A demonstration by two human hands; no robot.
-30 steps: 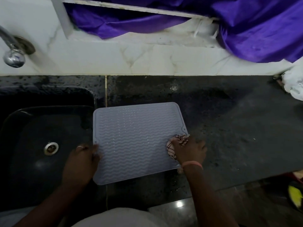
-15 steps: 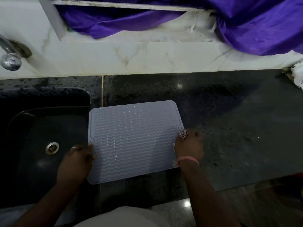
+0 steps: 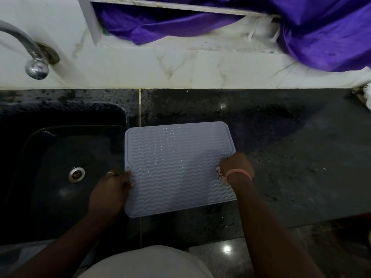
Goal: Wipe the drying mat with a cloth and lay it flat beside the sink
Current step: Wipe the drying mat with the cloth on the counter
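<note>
Dark speckled stone counter (image 3: 281,157) under dim light, white marble backsplash (image 3: 180,69) behind. Right hand (image 3: 236,165) clenched in a fist at the right edge of the mat (image 3: 176,167), grip closed around a bunched cloth (image 3: 219,174), of which only a pale patterned scrap peeks out below the wrist side. Pink band (image 3: 239,173) around that wrist. Left hand (image 3: 112,189) at the mat's left edge, fingers curled over the rim near the small corner tab, grip pinching the edge; ring on one finger. Cannot tell whether that edge is lifted or pressed down.

Mat pale lilac-grey, rectangular with rounded corners, ribbed in wavy lines, lying on the counter just right of the sink (image 3: 60,177), its left edge overhanging or touching the sink's rim. Slightly skewed, far edge narrower than near edge in this wide view.

Sink black, with a metal drain (image 3: 76,174) at the bottom. Chrome tap (image 3: 34,63) curving out from the wall at upper left. Purple fabric (image 3: 301,31) draped along the ledge above the backsplash, spilling lower at the right. Something white (image 3: 367,97) at the counter's far right edge, too cropped to identify. Pale clothing (image 3: 144,261) at the bottom centre, glossy floor (image 3: 226,249) beside it.
</note>
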